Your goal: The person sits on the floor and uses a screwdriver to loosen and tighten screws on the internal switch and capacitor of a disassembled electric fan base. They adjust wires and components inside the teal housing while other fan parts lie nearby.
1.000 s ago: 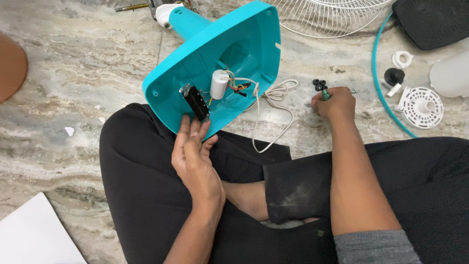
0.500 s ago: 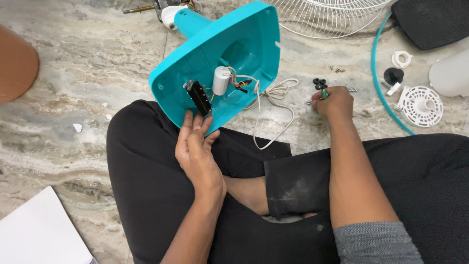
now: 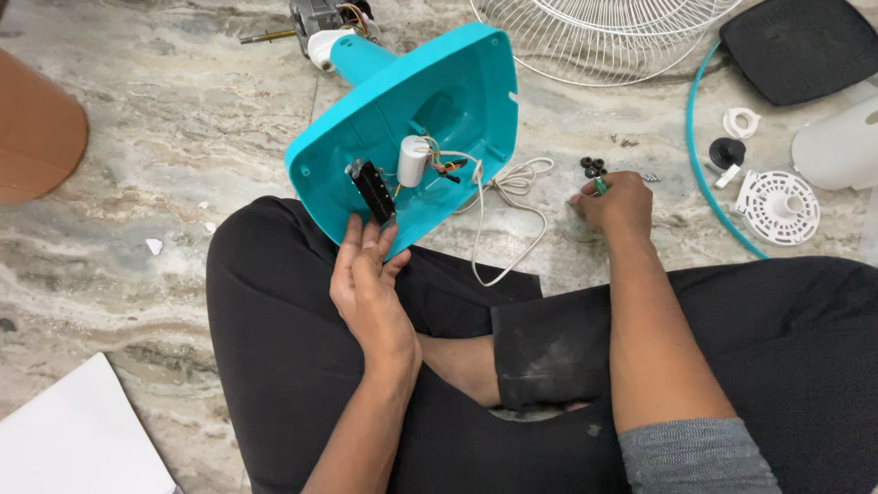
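A teal fan base [image 3: 457, 91] lies tipped on the marble floor, its hollow underside facing me. Inside it sit a white capacitor [image 3: 412, 161], a black switch block [image 3: 373, 192] and coloured wires. My left hand [image 3: 366, 284] presses flat against the base's near edge beside the switch block, propping it up. My right hand [image 3: 617, 203] rests on the floor to the right, fingers closed on a small green-handled tool [image 3: 599, 186]. Small black rubber pieces [image 3: 593, 166] lie just beyond it. A white cord [image 3: 508, 210] trails from the base.
I sit cross-legged in black trousers [image 3: 274, 348]. A fan motor [image 3: 320, 18] caps the base's stem, with a wire fan grille [image 3: 604, 37] behind. A round white plastic part [image 3: 777, 206], a teal ring [image 3: 704, 174], a black cover [image 3: 800, 50] and white paper [image 3: 78, 439] lie around.
The view has shifted slightly. My left hand slid a little up along the base's near edge; my right hand stays on the floor with the tool.
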